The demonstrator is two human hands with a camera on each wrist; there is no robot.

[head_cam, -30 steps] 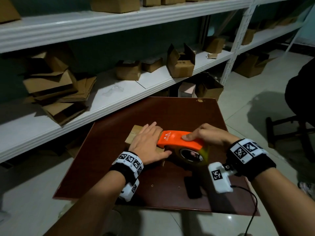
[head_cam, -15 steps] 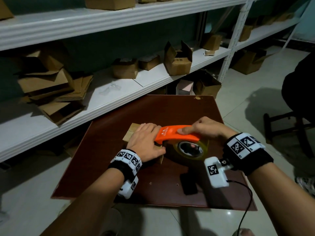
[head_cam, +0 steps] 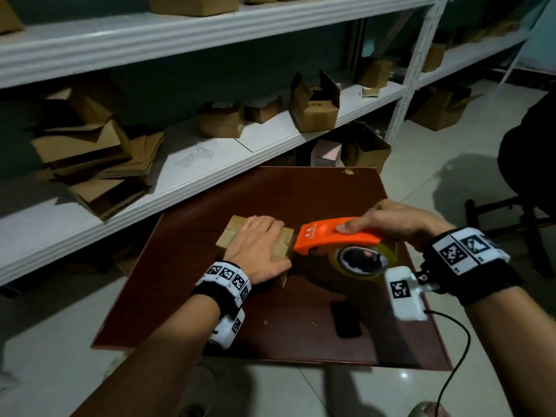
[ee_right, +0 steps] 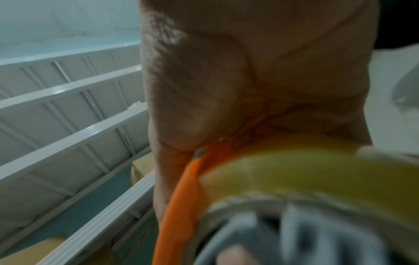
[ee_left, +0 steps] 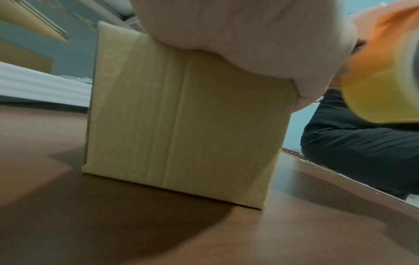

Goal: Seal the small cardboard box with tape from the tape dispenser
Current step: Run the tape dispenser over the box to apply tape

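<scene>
White shelves (head_cam: pixel 186 164) with cardboard boxes fill the upper half of the head view; below them a dark brown counter (head_cam: pixel 270 326) sits in the lower centre. On it, left of centre, stands the box (head_cam: pixel 282 245), mostly covered by the left hand (head_cam: pixel 255 248), which lies flat on its top with fingers straight. Just right of the box, the right hand (head_cam: pixel 400 224) grasps the orange dispenser (head_cam: pixel 331 236), thumb on its side; its other fingers are hidden behind it. Whether the dispenser's nose touches the box is hard to tell. The yellowish tape roll (head_cam: pixel 361 260) shows beneath. Both wrist views are blurred; the left one shows the box's near side (ee_left: pixel 181 129) under the palm.
</scene>
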